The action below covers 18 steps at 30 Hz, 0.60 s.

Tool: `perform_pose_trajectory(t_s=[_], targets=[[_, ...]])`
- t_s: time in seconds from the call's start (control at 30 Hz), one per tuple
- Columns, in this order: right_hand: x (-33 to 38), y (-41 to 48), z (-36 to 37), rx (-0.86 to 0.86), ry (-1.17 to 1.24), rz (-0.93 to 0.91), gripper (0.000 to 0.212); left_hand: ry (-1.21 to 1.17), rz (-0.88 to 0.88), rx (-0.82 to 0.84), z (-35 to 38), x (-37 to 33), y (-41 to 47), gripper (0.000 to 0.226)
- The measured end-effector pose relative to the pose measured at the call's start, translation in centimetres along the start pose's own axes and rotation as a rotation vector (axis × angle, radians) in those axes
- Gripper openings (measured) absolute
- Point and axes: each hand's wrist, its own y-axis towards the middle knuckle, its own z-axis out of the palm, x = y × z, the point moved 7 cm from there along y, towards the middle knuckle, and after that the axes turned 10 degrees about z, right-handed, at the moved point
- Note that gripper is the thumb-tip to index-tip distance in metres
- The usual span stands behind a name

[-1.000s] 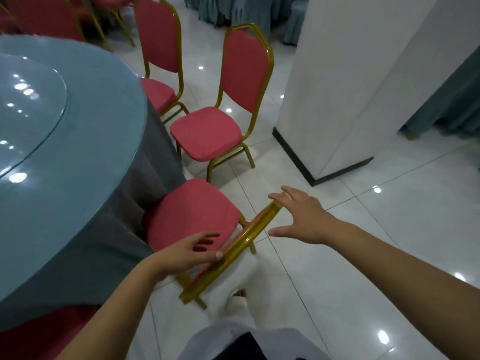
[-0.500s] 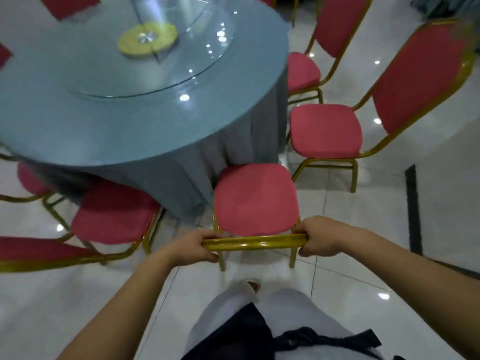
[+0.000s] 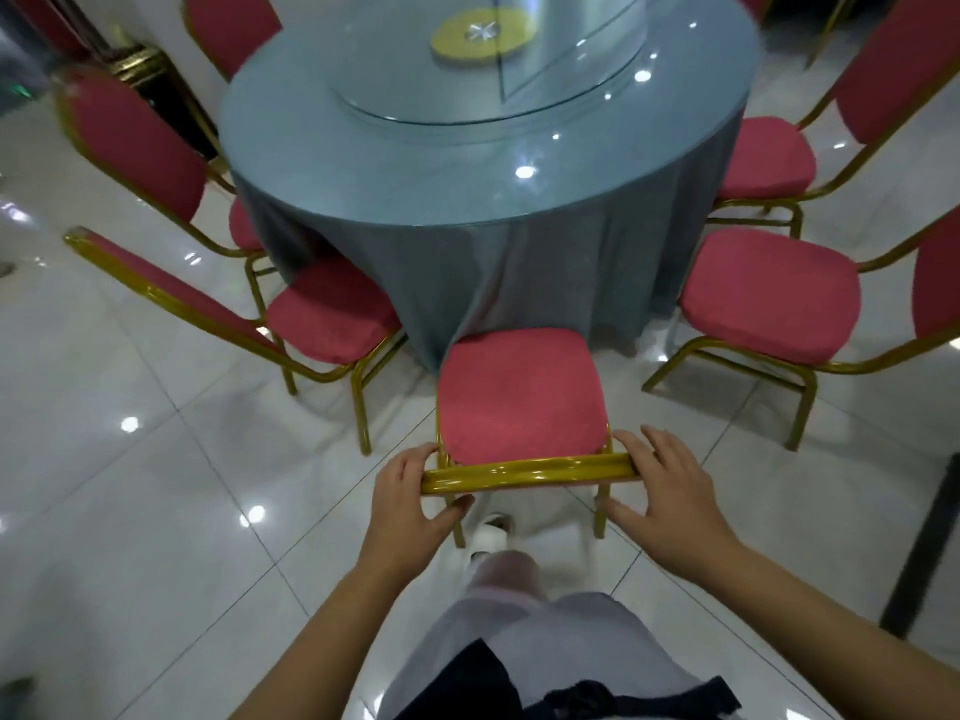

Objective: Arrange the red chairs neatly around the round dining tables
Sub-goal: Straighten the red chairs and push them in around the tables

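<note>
With the red chair (image 3: 522,394) squared up, seat front against the round worktop (image 3: 467,163), the right hand (image 3: 670,496) has spread its fingers (image 3: 657,452) wide off the back rail (image 3: 524,472) while the left hand (image 3: 410,491) still pinches it, so this chair looks nearly placed.

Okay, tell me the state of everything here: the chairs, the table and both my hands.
middle chair, upright, seat front at the tablecloth hem
left hand, grips the chair's top rail, thumb underneath
right hand, rests on the rail's other end, fingers fairly straight
chair on the left, seat front against the cloth
chair on the right, seat beside the cloth, not under it
round table, draped, glass turntable on top
</note>
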Motion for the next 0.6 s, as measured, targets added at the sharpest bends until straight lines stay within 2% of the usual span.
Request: perform_pose_trajectory(t_s=[0.07, 0.2, 0.37, 0.6], targets=[[-0.2, -1.6, 1.4, -0.024, -0.007, 0.001, 0.095, 0.013, -0.006, -0.050, 0.6, 0.1, -0.4, 0.074], [0.9, -1.5, 3.0, -0.081, 0.030, 0.064, 0.110, 0.007, -0.058, -0.079, 0.7, 0.9, 0.5, 0.074], [2.5, 1.9, 2.3, -0.181, 0.028, 0.046, 0.107, 0.028, -0.076, -0.037, 0.1, 2.0, 3.4, 0.073], [1.6, 12.4, -1.8, -0.165, -0.079, 0.101, 0.106, 0.038, -0.074, 0.113, 1.1, 0.7, 13.6, 0.076]])
